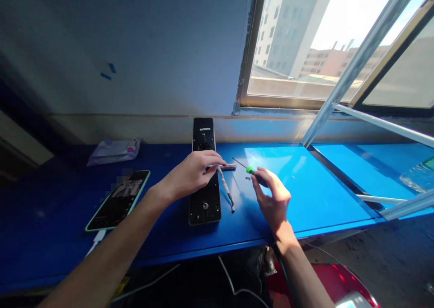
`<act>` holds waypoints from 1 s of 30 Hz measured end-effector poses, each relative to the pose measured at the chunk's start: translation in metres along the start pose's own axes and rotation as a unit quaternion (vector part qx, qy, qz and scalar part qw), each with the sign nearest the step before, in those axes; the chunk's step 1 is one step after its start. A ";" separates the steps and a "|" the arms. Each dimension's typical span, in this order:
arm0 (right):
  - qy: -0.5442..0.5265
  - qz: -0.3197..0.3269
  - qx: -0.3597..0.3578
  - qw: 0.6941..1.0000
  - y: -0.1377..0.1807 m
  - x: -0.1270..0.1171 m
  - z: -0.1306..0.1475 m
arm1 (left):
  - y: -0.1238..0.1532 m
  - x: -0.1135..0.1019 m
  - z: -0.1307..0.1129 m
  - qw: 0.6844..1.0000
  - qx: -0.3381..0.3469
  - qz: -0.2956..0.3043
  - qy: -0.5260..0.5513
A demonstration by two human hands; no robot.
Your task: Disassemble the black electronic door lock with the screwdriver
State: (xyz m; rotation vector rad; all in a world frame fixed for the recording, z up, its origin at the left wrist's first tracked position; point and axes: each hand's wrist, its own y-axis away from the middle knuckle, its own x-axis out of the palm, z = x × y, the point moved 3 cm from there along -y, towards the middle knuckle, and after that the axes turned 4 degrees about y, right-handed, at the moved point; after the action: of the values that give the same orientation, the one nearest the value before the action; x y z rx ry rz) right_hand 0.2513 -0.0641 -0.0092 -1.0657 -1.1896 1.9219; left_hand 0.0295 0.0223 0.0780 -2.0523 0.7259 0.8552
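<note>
A long black panel (pixel 205 195), which looks like the back of a door lock, lies lengthwise on the blue table. My left hand (pixel 191 175) reaches across its middle with thumb and fingers closed around it, hiding that part. Past the fingertips, a short bar like a handle (pixel 230 166) juts out to the right. A wrapped cable (pixel 225 187) with a small dark connector hangs from the panel beside it. In my right hand (pixel 273 195) is a screwdriver (pixel 251 170) with a green and black handle, its tip pointing left toward the bar. Small dark screws (pixel 247 178) lie close by.
To the left lie a phone (pixel 118 202) with a white charging cable (pixel 97 240) and a pale soft packet (pixel 115 151). A metal frame (pixel 342 84) stands at the right, before the window. A clear plastic bag (pixel 418 175) rests at the far right. The table's front edge is near my forearms.
</note>
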 end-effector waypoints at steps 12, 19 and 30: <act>0.054 0.174 -0.143 0.973 0.014 0.029 0.016 | 0.074 0.043 0.049 0.945 -0.188 -0.265 -0.029; 0.037 0.277 -0.147 0.949 0.021 0.042 0.015 | 0.080 0.052 0.047 0.949 -0.200 -0.243 0.018; -0.027 0.338 -0.071 0.938 0.004 0.066 0.012 | 0.086 0.054 0.045 0.951 -0.218 -0.217 0.030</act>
State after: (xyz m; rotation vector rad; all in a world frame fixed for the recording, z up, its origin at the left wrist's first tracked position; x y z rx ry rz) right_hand 0.2087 -0.0159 -0.0297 -1.6719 -1.0841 2.4052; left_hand -0.0146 0.0032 -0.0219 -2.5071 0.0948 0.7407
